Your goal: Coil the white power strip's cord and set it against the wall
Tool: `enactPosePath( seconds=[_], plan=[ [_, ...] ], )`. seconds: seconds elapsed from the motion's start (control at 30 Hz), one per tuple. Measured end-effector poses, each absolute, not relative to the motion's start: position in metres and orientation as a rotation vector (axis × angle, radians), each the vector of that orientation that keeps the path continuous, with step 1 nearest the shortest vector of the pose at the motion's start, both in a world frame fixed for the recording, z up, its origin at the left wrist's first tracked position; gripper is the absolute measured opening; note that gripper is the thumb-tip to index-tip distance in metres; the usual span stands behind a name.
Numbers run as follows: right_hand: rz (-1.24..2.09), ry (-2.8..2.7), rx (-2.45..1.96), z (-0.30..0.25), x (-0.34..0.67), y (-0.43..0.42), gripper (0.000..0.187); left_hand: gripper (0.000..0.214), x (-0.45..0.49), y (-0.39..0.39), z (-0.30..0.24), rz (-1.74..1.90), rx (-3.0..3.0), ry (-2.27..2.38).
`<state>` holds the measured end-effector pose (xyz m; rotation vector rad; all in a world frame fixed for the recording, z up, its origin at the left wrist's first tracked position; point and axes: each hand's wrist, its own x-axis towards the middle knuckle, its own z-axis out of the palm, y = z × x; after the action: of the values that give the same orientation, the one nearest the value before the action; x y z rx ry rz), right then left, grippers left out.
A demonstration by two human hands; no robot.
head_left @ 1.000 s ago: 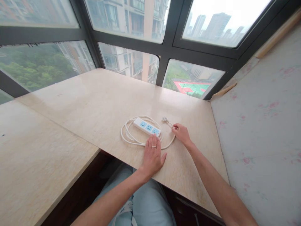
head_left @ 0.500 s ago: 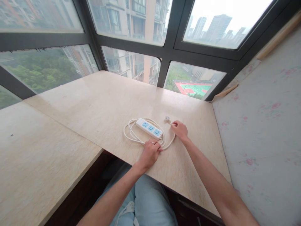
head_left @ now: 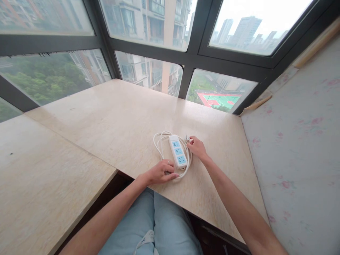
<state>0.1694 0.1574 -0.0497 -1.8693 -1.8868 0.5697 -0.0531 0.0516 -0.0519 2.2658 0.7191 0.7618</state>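
A white power strip (head_left: 175,139) with three blue socket faces lies on the stone-look counter (head_left: 111,124), loops of its white power cord (head_left: 156,139) around it. My left hand (head_left: 161,172) is closed at the near side of the loops, its thumb and fingers on the cord just left of the strip's near end. On the strip's right, my right hand (head_left: 197,147) pinches the cord just behind the plug (head_left: 187,137). The plug's prongs point away from me. My left fingers hide part of the loop.
Dark window frames (head_left: 148,53) border the counter's far side. At the right stands a wall with floral wallpaper (head_left: 289,152). The counter's front edge has an inner corner at the left, with my legs (head_left: 170,226) below it.
The power strip has turned so it points more away from me, and the loops have shifted right. My right hand has brought the plug left, close to the strip; my left hand has moved slightly left.
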Motion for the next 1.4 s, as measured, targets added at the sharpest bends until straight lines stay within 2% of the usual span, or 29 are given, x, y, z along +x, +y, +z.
enactPosePath(
  seconds=[0.17,0.33,0.47,0.53,0.6,0.77,0.97,1.2,1.4],
  plan=[
    [0.639,-1.916,-1.912,-0.044,0.161,0.15,0.022,0.052,-0.064,0.052,-0.053,0.778,2.258,0.804],
    [0.411,-1.977,-2.058,-0.044,0.145,0.138,0.046,0.041,-0.063,0.042,-0.051,0.808,2.174,0.93],
    [0.342,-2.016,-2.019,-0.05,0.146,0.131,0.047,0.019,-0.058,0.038,-0.049,1.04,2.068,1.175],
    [0.315,-2.015,-1.959,-0.054,0.149,0.127,0.048,0.016,-0.056,0.044,-0.048,1.16,2.126,1.332],
    [0.265,-1.998,-1.898,-0.058,0.151,0.123,0.047,0.025,-0.053,0.055,-0.049,1.158,2.232,1.515],
    [0.165,-2.004,-1.894,-0.061,0.15,0.114,0.042,0.062,-0.052,0.079,-0.062,0.848,2.344,1.902],
    [0.102,-2.035,-1.928,-0.057,0.146,0.106,0.042,0.061,-0.062,0.077,-0.082,0.754,2.314,2.033],
    [0.108,-1.954,-1.85,-0.07,0.169,0.082,0.043,0.069,-0.058,0.071,-0.076,0.677,2.387,1.909],
    [0.069,-1.803,-1.796,-0.08,0.204,0.058,0.043,0.067,-0.031,0.071,-0.072,0.631,2.482,1.718]
  ],
)
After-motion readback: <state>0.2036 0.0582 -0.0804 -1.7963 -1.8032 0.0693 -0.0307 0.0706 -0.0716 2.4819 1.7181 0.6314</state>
